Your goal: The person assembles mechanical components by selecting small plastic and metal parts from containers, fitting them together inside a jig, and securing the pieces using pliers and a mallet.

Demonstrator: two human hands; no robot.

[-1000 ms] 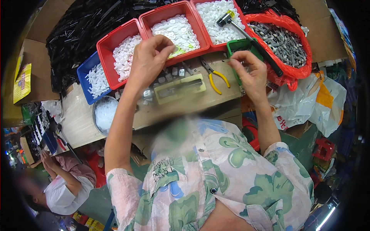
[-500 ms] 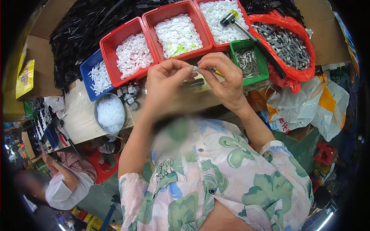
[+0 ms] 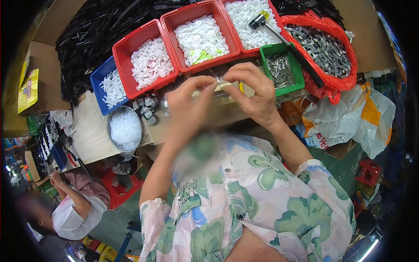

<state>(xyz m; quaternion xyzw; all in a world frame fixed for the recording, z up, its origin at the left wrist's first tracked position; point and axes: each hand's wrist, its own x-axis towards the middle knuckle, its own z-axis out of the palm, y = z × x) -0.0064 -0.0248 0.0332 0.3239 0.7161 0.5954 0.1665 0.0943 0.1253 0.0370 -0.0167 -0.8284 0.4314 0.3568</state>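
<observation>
Worktable below, hands have met, pinching white piece.

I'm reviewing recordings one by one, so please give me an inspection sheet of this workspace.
Surface: pale bench, partly bare at left.
Job's things: small whitish piece at the fingertips; red bins of white pieces; green bin of metal pins; blue bin of white pieces.
Clutter: hammer lying across bin edges; dark heap behind; plastic bags at right.
Hands: left hand and right hand meet, fingers pinched around the piece.
Cables: nothing seen.
Surroundings: another person and red stool, lower left.
</observation>
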